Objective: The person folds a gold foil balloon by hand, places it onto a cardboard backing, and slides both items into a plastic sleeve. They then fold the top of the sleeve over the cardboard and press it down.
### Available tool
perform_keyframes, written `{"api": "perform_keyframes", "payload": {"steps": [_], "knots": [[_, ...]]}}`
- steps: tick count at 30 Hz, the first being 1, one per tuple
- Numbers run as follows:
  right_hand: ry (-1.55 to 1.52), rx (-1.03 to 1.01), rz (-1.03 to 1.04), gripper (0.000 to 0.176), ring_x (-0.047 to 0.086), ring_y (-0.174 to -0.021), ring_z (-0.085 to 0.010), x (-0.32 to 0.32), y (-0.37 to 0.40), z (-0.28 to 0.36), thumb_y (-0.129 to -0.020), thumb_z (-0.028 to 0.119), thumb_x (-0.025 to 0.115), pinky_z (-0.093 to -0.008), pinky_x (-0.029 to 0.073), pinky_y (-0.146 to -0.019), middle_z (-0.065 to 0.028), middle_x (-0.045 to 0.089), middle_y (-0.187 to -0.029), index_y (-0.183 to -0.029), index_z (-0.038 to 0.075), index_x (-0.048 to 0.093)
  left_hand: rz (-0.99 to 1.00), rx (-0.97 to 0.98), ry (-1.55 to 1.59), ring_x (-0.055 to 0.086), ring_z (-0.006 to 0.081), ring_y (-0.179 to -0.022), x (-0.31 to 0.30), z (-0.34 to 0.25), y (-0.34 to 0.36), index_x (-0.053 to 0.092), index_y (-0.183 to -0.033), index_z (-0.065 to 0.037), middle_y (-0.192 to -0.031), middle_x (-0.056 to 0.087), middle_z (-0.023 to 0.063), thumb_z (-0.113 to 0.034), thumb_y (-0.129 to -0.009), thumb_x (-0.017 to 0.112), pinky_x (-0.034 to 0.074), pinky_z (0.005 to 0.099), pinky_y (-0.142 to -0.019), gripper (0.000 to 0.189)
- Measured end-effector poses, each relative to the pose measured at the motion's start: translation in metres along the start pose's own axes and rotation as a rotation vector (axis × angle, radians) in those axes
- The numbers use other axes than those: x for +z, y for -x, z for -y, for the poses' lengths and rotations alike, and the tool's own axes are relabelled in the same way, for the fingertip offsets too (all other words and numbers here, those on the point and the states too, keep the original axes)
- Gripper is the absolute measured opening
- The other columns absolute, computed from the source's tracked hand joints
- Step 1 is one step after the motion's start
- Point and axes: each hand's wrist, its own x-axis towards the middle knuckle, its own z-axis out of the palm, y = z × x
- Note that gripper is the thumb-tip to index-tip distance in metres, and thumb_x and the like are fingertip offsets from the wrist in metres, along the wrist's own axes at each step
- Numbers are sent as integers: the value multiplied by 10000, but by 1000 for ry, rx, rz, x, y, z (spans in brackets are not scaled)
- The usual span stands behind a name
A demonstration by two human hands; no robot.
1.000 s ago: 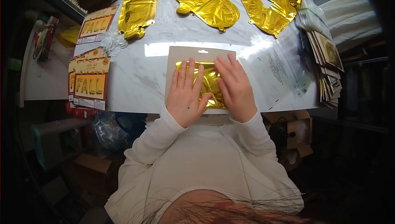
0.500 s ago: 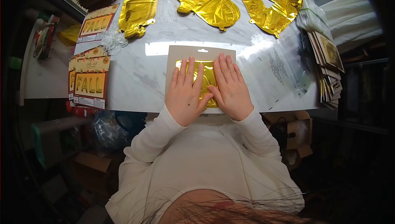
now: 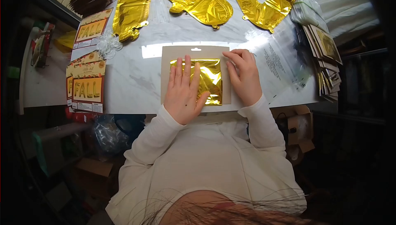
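A grey-brown cardboard backing card (image 3: pixel 166 53) with a hang slot at its top lies near the table's front edge. On it rests a flat folded gold foil balloon (image 3: pixel 212 80). My left hand (image 3: pixel 183 88) is spread flat over the left part of the foil, its fingers pointing away from me. At the card's right edge is my right hand (image 3: pixel 245 76), with bent fingers, thumb and forefinger apart and their tips over the card's margin. It holds nothing that I can see.
Gold foil balloons (image 3: pixel 202 4) lie across the back. Printed FALL cards (image 3: pixel 87 86) and a white ring-like bundle (image 3: pixel 108 44) are at left. Clear plastic bags (image 3: pixel 284 58) lie at right, beside a stack of folded cards (image 3: pixel 324 55). Thin clear straws (image 3: pixel 159 10) lie at the back.
My right hand has come off the foil and moved right to the card's edge, its fingers now bent. My left hand stays flat on the foil. The view has shifted slightly.
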Motion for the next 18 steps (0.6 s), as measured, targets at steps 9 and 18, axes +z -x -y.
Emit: {"api": "perform_keyframes", "payload": {"steps": [9, 18], "knots": [[-224, 99, 159, 161, 650, -902, -168, 15, -21, -23, -909, -7, 682, -294, 537, -778, -69, 632, -1064, -1048, 30, 755, -4, 1, 7, 153, 517, -1601, -1, 0, 0, 298, -1643, 44, -1715, 173, 346, -435, -1019, 600, 126, 590, -1299, 843], [-299, 165, 176, 129, 615, -811, -90, 16, -21, -22, -912, 10, 708, -246, 517, -740, -18, 648, -1001, -1033, 13, 750, 4, -6, 8, 140, 525, -1601, 1, 0, 0, 286, -1650, 40, -1716, 166, 349, -455, -1026, 596, 121, 597, -1297, 855]]}}
